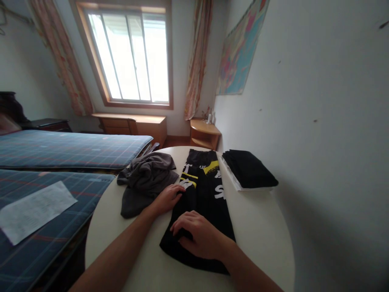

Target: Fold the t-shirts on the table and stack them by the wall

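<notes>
A black garment [209, 227] with white lettering and yellow patches, probably a T-shirt, lies folded into a long strip on the white round table [255, 239]. On its left edge rests my left hand [167, 198], fingers stretched out and touching the cloth near the print. My right hand [199, 235] is over the near part of the garment, its fingers loosely bent and the thumb apart, with no cloth gripped that I can see. A crumpled dark grey garment [148, 174] lies just left of my left hand.
At the table's right, by the wall, a folded black stack [251, 168] sits on something white. Beds with blue plaid mattresses [75, 148] stand to the left, one bearing a paper sheet [38, 211]. A wooden desk [152, 125] and a corner shelf [205, 127] are beyond.
</notes>
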### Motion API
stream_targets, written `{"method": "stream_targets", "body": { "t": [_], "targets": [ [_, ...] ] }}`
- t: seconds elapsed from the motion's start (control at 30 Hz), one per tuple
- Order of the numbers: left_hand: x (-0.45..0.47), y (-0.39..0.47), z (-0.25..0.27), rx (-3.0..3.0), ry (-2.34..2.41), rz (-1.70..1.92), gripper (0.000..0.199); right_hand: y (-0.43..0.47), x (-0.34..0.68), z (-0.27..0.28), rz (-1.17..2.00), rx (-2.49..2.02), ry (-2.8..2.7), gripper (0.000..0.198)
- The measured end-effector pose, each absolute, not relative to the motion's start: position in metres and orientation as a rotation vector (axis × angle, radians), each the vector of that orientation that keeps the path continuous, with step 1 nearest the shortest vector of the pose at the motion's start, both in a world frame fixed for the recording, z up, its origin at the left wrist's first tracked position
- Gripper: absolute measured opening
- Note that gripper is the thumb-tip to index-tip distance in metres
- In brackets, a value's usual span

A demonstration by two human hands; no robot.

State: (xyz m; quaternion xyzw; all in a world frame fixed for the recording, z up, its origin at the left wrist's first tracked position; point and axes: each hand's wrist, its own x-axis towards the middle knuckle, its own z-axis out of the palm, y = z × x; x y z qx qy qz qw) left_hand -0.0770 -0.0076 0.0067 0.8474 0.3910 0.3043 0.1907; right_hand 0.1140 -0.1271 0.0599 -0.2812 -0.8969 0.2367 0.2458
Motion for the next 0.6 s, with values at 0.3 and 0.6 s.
{"method": "stream_targets", "body": {
  "t": [0.3,0.6],
  "targets": [
    [-0.078,-0.005,0.003,2.431,1.039,0.864,0.025,-0.122,0.138,0.063,0.946,-0.828,-2.52,0.034],
    [-0.077,-0.008,0.006,2.495,0.985,0.935,0.023,-0.125,0.135,0.059,1.421,-0.8,-2.446,0.03]
  ]
}}
